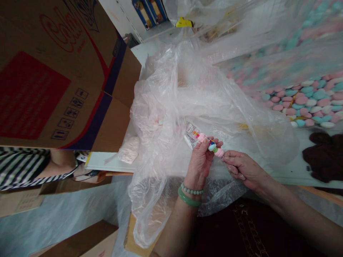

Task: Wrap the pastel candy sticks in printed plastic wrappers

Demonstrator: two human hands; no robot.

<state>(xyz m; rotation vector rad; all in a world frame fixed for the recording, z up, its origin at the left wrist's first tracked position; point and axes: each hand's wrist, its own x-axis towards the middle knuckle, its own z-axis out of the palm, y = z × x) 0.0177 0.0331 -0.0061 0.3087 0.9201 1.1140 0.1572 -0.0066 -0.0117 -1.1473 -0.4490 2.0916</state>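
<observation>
My left hand (201,154), with a green bangle and a beaded bracelet on its wrist, is closed around a small string of colourful candy-like pieces (219,152). Pink, white, blue and green pieces show on both sides of the fingers. At the near right end of this string, the thumb and fingertips of my right hand (238,165) are pinched together; whatever lies between them is too small to make out. A printed silvery wrapper (190,132) lies just beyond my left hand. Beneath and around both hands spreads a large crumpled clear plastic bag (158,103).
A big cardboard box (88,71) stands at the left, with another person's forearm (63,159) in a striped sleeve below it. Many pink, blue and white pebble-shaped pieces (302,101) fill the right, partly under clear plastic. Dark brown cloth (323,155) lies at the table's right.
</observation>
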